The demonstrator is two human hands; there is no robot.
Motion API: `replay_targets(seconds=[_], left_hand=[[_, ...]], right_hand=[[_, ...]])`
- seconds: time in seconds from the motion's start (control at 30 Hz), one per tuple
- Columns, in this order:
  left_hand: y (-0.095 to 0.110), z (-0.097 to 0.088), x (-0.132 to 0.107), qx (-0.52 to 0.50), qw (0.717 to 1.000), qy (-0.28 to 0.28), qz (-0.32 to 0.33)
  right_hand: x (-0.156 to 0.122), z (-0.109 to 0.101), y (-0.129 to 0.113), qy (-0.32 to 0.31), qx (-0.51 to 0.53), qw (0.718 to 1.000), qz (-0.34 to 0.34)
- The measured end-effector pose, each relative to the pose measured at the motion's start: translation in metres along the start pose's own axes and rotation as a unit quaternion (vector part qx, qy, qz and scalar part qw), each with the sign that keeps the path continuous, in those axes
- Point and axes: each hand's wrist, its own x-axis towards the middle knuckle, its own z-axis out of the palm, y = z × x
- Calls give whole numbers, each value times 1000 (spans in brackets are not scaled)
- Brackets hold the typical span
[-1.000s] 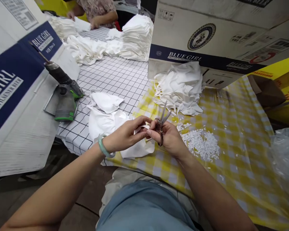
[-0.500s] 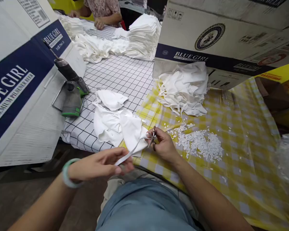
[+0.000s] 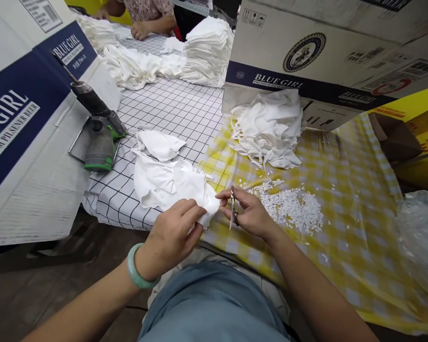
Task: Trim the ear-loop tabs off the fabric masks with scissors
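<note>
White fabric pieces (image 3: 160, 183) lie bunched at the front edge of the table. My left hand (image 3: 180, 232), with a pale green bangle on its wrist, pinches the near edge of the right-hand piece. Opposite it, my right hand (image 3: 251, 211) holds small scissors (image 3: 232, 209), their blades pointing down toward me. The thumb and forefinger of that hand also touch the right tip of the cloth. Beyond and right of this hand lies a scatter of small white clippings (image 3: 297, 209).
A cordless drill (image 3: 98, 128) stands at left by a Blue Girl carton (image 3: 28, 123). Another carton (image 3: 306, 61) stands at back right behind a heap of white strapped pieces (image 3: 271, 128). Far back, a person's hand (image 3: 140, 30) rests near stacked white cloth (image 3: 207, 52). Clear plastic (image 3: 421, 232) lies at right.
My left hand has turned over and moved up to the cloth, no longer holding out the white strap across its fingers. My right hand stays by the cloth's tip, scissors tilted more upright.
</note>
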Motion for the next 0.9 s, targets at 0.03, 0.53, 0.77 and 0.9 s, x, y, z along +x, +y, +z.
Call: replay_targets(seconds=[0.03,0.53,0.77,0.9], left_hand=[[1,0,-1,54,998,8,25],[10,17,-4,-803,424,-215,-360],[17,29,6,-728,562,-102,-379],[19,19,3,-567,762,-83,-302]], right_hand=[[1,3,1,-21,-3,1000,-19],[16,28,0,205,-34,968,-138],[2,19,5,214,17,974,-73],[-3,17,9,205,92,973,45]])
